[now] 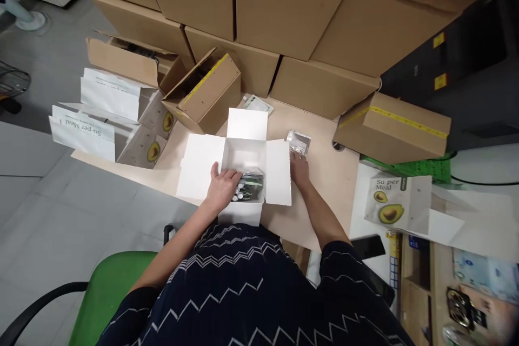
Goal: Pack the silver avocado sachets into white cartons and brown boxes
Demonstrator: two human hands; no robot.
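An open white box (244,152) stands on the table in front of me, its flaps folded outward. Inside it lie several silver and green spouted pouches (252,186) with white caps. My left hand (223,186) reaches over the box's left side, thumb spread away and fingertips resting by the pouches. To the right of the box, my right hand (299,169) has its fingers closed at the near edge of a silver pouch (300,140) lying on the table. Its fingertips are partly hidden.
Large cardboard boxes (290,8) are stacked behind the table. Open white cartons (140,143) and a brown carton (214,92) stand on the left. Another brown carton (399,127) and a printed avocado box (399,203) are on the right. A green chair (109,292) is behind me, left.
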